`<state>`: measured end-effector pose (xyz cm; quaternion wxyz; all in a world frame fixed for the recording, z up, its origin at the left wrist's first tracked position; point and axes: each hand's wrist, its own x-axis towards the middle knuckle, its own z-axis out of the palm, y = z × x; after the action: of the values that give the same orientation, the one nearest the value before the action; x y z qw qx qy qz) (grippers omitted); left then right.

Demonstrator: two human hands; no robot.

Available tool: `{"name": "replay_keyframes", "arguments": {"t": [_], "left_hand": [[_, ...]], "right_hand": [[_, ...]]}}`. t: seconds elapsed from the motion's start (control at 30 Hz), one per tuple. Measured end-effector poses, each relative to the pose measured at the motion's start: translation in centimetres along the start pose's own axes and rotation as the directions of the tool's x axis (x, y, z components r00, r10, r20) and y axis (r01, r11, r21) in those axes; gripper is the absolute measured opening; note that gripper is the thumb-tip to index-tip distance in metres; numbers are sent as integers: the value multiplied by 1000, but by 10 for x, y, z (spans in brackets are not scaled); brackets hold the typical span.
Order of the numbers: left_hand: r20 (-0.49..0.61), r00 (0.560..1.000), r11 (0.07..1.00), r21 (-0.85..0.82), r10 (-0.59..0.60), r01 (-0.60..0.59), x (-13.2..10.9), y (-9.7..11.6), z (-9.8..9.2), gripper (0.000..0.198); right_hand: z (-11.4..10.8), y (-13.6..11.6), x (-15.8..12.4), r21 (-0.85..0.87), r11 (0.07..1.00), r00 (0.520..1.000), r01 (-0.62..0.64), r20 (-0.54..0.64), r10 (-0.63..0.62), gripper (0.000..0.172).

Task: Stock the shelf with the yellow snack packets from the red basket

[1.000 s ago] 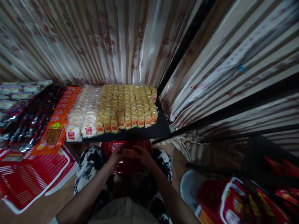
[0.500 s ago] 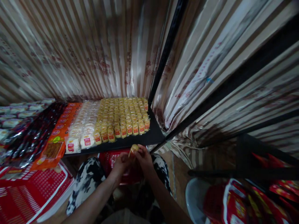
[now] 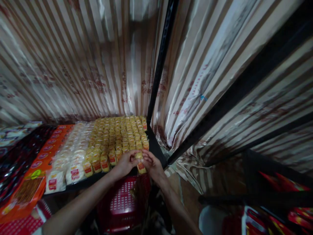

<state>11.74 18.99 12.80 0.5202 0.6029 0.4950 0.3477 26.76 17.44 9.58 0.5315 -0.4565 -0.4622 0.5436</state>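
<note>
While both hands meet above the front edge of the dark shelf (image 3: 156, 148), a yellow packet (image 3: 141, 166) sits between them, near that shelf's right end. Head view: left hand (image 3: 126, 166) and right hand (image 3: 153, 164) curl inward, fingers gripping the packet from either side; can't tell whether its base rests on the shelf. Step in hand, my reading: positioning it at the front of the shelf's yellow rows (image 3: 107, 137). Next move likely calls for light, level fingers. Red basket (image 3: 124, 199) below the shelf edge.
</note>
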Motion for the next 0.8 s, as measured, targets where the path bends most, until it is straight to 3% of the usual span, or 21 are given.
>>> {"name": "replay_keyframes", "arguments": {"t": [0.1, 0.17, 0.27, 0.33, 0.4, 0.53, 0.67, 0.8], "left_hand": [[15, 996, 994, 57, 89, -90, 38, 16, -5, 33], [-37, 990, 979, 157, 137, -130, 68, 26, -9, 33], [-112, 975, 925, 353, 191, -140, 114, 44, -12, 35], [-131, 965, 873, 467, 226, -141, 141, 54, -11, 36], [-128, 955, 806, 573, 268, -150, 163, 61, -7, 37], [-89, 959, 694, 708, 268, -128, 191, 59, 8, 37], [-66, 969, 644, 758, 240, -108, 204, 45, 22, 35], [-29, 969, 573, 811, 245, -120, 209, 32, 25, 30]], "right_hand": [[-6, -7, 28, -55, 994, 991, 92, -91, -97, 45], [-11, -14, 47, -147, 972, 969, 182, -138, -203, 47], [-17, -27, 73, -356, 889, 907, 290, -196, -374, 49], [-21, -34, 89, -460, 840, 871, 287, -240, -429, 48], [-24, -36, 103, -478, 847, 879, 232, -271, -393, 48], [-31, -23, 129, -405, 910, 937, 90, -274, -214, 49], [-38, 3, 147, -318, 948, 959, -1, -270, -89, 58], [-44, 26, 160, -250, 968, 963, -3, -263, -65, 69]]}}
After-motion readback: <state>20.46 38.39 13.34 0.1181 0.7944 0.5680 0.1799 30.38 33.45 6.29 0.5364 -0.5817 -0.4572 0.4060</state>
